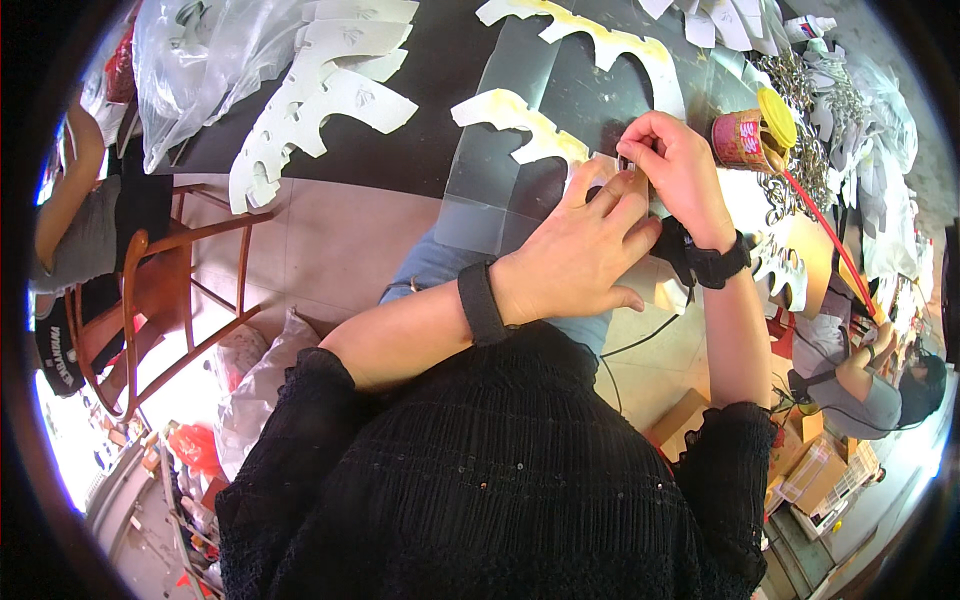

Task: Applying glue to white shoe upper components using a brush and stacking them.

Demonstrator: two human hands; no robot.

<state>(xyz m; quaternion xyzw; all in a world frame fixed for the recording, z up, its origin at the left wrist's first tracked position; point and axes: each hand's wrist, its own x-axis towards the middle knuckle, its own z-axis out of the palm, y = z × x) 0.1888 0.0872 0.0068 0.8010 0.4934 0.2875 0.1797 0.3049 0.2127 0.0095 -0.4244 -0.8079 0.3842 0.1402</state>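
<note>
My left hand (pixel 580 245) reaches across my lap to the dark table, fingers apart and bent, thumb held away. Its fingertips touch the end of a white scalloped cut-out (pixel 530 125) with a yellowish coating on part of it. My right hand (pixel 680 170) is closed in a pinch beside those fingertips. A small dark thing shows at the pinch, too small to name. A clear plastic sheet (pixel 480 190) lies beneath the work and hangs over the table edge. Farther off, a second coated cut-out (pixel 610 45) rests on the table.
Overlapping white cut-outs (pixel 330 100) are piled at the left, beside a clear plastic bag (pixel 205 80). At the right stands a tub (pixel 738 138) with a yellow lid, near heaped metal chain-like pieces (pixel 800 100). A wooden chair (pixel 160 270) stands left; other people sit at both sides.
</note>
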